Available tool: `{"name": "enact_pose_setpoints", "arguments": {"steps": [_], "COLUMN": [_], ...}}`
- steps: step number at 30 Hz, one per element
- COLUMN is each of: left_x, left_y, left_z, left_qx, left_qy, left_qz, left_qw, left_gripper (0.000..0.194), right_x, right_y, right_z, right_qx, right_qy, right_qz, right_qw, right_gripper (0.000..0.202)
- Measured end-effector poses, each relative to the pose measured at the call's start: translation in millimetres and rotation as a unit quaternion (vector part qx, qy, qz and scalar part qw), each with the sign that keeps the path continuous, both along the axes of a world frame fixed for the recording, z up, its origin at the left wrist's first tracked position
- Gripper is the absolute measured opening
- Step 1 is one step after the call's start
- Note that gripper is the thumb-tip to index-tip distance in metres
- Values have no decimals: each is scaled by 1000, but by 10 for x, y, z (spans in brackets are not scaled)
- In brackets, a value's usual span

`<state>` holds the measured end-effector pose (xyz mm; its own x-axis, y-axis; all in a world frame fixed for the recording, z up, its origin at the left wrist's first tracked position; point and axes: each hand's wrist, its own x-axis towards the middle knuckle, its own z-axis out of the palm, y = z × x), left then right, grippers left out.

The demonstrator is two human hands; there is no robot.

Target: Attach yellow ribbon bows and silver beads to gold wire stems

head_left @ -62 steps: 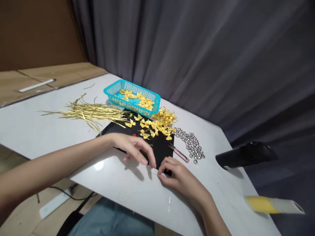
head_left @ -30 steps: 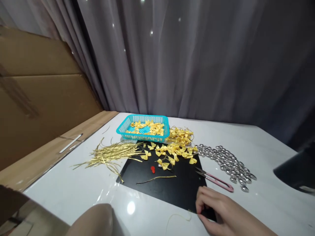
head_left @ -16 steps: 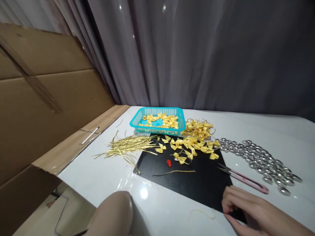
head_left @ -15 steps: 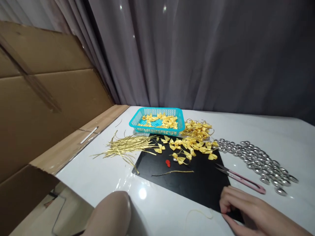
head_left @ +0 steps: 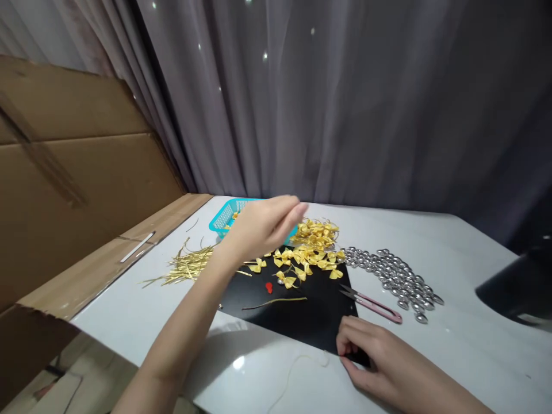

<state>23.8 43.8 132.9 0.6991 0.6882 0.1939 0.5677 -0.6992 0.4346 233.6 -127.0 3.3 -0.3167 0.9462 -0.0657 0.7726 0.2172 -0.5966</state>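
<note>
My left hand (head_left: 276,224) is raised over the far side of the black mat (head_left: 297,319), in front of the blue basket (head_left: 219,221). Its fingers are curled and pressed together; whatever may be in them is hidden. At the mat's near right corner, my right hand (head_left: 366,351) has its fingers and thumb closed on the edge. Yellow ribbon bows (head_left: 308,259) lie across the back of the mat. Nearer are a small red piece (head_left: 269,287) and a gold tie strip (head_left: 276,301). Pink-handled scissors (head_left: 375,307) lie just beyond my right hand.
Silver beads (head_left: 392,273) spread over the white table (head_left: 466,259) on the right. A bundle of gold strips (head_left: 190,266) lies left of the mat, partly behind my left arm. More bows (head_left: 319,233) are heaped by the basket. A dark object (head_left: 517,287) stands at the right edge.
My left hand has come into view and reaches across toward the basket, covering part of it. My right hand stays at the mat's corner. The camera view has turned rightward.
</note>
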Motion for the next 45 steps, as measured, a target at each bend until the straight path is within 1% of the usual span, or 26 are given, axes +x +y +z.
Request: {"name": "enact_pose_setpoints", "arguments": {"steps": [1,3,5,7,8,9,11,14,17,20,22,24,25,26,27,28,29,31,32,34,35,37,39,40,43,45], "left_x": [35,82,103,114,123,136,176,242,244,158,96,72,79,98,124,155,183,220,223,204,186,150,126,119,114,116], "left_y": [92,307,502,624,653,664,650,611,606,598,549,448,379,302,220,137,57,-79,-132,-203,-222,-241,-247,-250,-267,-291], "left_z": [-46,-203,-405,-585,-652,-701,-750,-759,-720,-587,-449,-327,-293,-287,-312,-369,-455,-686,-812,-1038,-1125,-1232,-1265,-1266,-1252,-1250], "left_qx": [-33,-110,-162,-185,-189,-189,-184,-173,-163,-167,-185,-215,-236,-279,-330,-374,-421,-507,-531,-560,-569,-576,-574,-572,-569,-568], "left_qy": [63,185,246,286,301,314,331,339,331,296,256,228,212,175,151,137,135,140,138,119,101,66,43,36,24,19], "left_qz": [10,25,28,39,47,54,66,73,69,46,8,-35,-64,-107,-141,-168,-196,-217,-213,-181,-168,-151,-147,-148,-158,-166], "left_qw": [997,976,955,939,933,929,923,922,927,940,949,949,946,938,921,902,875,822,809,799,799,801,804,806,806,806], "left_gripper": [28,29,21,17,19,24,32,34,29,16,14,12,11,11,12,15,19,26,30,36,37,37,37,37,33,30], "right_x": [4,19,44,72,85,95,106,104,93,84,79,74,72,71,71,72,75,84,90,98,97,81,43,16,-67,-108], "right_y": [-5,-8,-3,5,8,10,10,7,4,-3,-10,-17,-20,-23,-27,-30,-33,-41,-45,-49,-48,-37,-18,-6,23,35], "right_z": [8,18,22,26,28,29,32,32,36,42,43,44,46,51,58,68,79,101,111,126,132,137,134,127,84,46], "right_qx": [-1,0,-2,-8,-11,-13,-13,-11,-11,-14,-9,2,9,15,20,22,22,12,6,1,4,23,38,30,-42,-93], "right_qy": [-1,-8,-17,-22,-22,-21,-15,-9,-8,-9,-13,-19,-22,-26,-29,-30,-29,-23,-21,-21,-18,6,64,103,219,264], "right_qz": [-2,-8,-14,-21,-23,-25,-28,-34,-37,-26,-18,-14,-14,-14,-13,-11,-10,-7,-5,-6,-13,-42,-82,-99,-112,-110], "right_qw": [1000,1000,1000,1000,999,999,999,999,999,1000,1000,1000,1000,999,999,999,999,1000,1000,1000,1000,999,994,989,968,954], "right_gripper": [10,11,11,11,11,11,12,9,8,11,12,13,13,14,14,15,15,16,17,17,16,13,12,14,21,20]}}
